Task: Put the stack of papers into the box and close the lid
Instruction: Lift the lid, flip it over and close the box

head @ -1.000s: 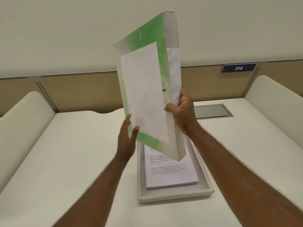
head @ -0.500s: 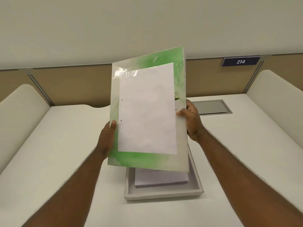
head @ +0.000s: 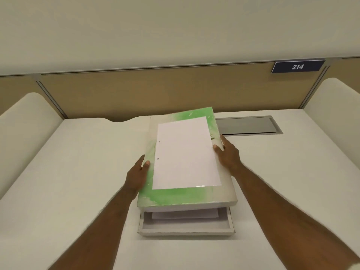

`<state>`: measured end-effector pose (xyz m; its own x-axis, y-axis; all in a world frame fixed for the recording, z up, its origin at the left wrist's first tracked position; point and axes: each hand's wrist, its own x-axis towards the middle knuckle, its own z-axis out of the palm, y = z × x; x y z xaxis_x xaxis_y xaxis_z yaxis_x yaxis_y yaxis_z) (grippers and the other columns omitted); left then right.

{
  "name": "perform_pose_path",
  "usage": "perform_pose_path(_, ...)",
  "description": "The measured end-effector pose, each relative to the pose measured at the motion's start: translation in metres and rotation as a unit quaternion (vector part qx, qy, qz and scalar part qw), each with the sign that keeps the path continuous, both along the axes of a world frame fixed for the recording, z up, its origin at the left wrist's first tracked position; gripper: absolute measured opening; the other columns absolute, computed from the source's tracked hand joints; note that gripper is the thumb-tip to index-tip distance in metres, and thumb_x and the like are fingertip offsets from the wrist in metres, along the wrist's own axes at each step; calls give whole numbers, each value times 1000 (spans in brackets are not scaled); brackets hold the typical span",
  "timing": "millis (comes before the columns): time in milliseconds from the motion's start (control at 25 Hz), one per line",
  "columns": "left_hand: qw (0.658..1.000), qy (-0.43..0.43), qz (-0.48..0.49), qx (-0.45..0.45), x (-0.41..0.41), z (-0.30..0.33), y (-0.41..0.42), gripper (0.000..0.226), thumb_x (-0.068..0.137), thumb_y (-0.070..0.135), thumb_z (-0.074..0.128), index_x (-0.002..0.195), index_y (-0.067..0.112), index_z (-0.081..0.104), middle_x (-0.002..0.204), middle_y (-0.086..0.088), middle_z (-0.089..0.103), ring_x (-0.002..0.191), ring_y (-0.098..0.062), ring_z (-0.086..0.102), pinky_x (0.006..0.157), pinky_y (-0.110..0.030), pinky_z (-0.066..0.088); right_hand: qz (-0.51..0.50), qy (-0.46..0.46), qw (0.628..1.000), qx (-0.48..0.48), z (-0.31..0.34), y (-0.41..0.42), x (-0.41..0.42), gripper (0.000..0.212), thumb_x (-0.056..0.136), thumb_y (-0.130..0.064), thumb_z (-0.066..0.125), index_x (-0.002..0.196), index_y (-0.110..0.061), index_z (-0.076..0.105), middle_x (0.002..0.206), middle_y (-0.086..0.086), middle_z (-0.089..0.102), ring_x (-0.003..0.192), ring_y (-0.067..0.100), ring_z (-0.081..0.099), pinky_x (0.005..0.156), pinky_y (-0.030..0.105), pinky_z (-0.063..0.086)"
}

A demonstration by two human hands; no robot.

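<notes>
Two bare hands hold the flat green and white cardboard lid (head: 185, 158) by its long sides. The left hand (head: 137, 176) has its thumb on top, and so does the right hand (head: 228, 155). The lid hangs over the shallow white cardboard box (head: 187, 229) on the pale desk (head: 81, 172). Inside the box lies the white stack of papers (head: 185, 214), mostly hidden.

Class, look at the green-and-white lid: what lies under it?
Under the lid sits the open box, its near end showing, with the near edge of the paper stack inside. The lid covers the rest of both.
</notes>
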<state>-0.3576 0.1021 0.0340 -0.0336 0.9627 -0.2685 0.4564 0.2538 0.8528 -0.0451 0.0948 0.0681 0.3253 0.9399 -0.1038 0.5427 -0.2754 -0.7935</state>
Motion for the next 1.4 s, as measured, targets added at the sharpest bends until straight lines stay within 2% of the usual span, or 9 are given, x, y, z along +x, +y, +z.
perform_pose_path(240, 999, 16, 27, -41, 5, -6, -9, 46, 100, 37, 42, 145, 28, 43, 141, -6, 56, 126, -28, 55, 109, -44, 43, 6, -2, 999, -41, -29, -6, 5, 49, 95, -24, 53, 142, -13, 44, 143, 14, 51, 130, 29, 49, 104, 28, 34)
perform_pose_path(520, 999, 26, 16, -39, -3, -10, -28, 46, 101, 38, 40, 146, 34, 40, 135, -3, 60, 119, -27, 59, 106, -44, 45, 28, -37, 998, -46, -50, -27, 0, 48, 97, -26, 48, 144, -14, 40, 139, 19, 53, 129, 33, 49, 107, 37, 37)
perform_pose_path(880, 999, 49, -13, 9, -10, -28, -52, 45, 102, 37, 37, 146, 42, 34, 87, 27, 51, 93, -16, 50, 87, -26, 39, -6, -98, 995, -17, -68, -50, -13, 46, 98, -24, 43, 142, -14, 42, 129, 20, 59, 121, 35, 53, 100, 38, 42)
perform_pose_path(1000, 996, 76, -42, 22, -13, -32, -54, 47, 102, 36, 36, 148, 40, 30, 97, 27, 52, 96, -12, 49, 88, -23, 34, -2, -110, 994, -24, -69, -55, -15, 47, 98, -26, 43, 143, -15, 41, 127, 20, 59, 119, 35, 54, 99, 39, 42)
perform_pose_path(1080, 993, 98, -62, 23, -15, -37, -55, 48, 103, 35, 34, 150, 39, 27, 82, 29, 45, 91, -14, 48, 85, -24, 35, 0, -113, 993, -30, -72, -58, -17, 48, 98, -27, 43, 144, -16, 39, 125, 20, 59, 118, 35, 54, 98, 39, 42)
perform_pose_path(1160, 990, 113, -81, 26, -16, -40, -55, 50, 103, 33, 34, 152, 36, 24, 78, 16, 47, 85, -16, 48, 80, -27, 38, 2, -120, 992, -35, -75, -60, -19, 48, 98, -27, 42, 145, -16, 38, 126, 20, 58, 118, 35, 54, 98, 39, 42)
perform_pose_path(1240, 986, 132, -102, 30, -16, -41, -53, 53, 102, 32, 36, 153, 31, 22, 89, -4, 53, 82, -21, 52, 78, -32, 43, 9, -136, 990, -46, -76, -60, -20, 49, 98, -28, 41, 145, -17, 37, 133, 18, 54, 122, 34, 52, 101, 39, 42)
perform_pose_path(1320, 976, 187, -112, 22, -16, -41, -47, 56, 101, 38, 38, 154, 33, 19, 123, -16, 52, 109, -29, 55, 95, -37, 44, 18, -158, 986, -59, -76, -56, -21, 50, 98, -32, 40, 146, -19, 36, 149, 15, 39, 128, 35, 46, 105, 42, 42)
perform_pose_path(1400, 947, 291, -134, 27, -15, -38, -39, 58, 99, 47, 35, 154, 37, 16, 161, -6, 20, 139, -33, 34, 109, -48, 36, 33, -187, 979, -69, -74, -52, -23, 51, 97, -35, 40, 147, -22, 33, 159, 8, 22, 133, 36, 39, 106, 45, 41)
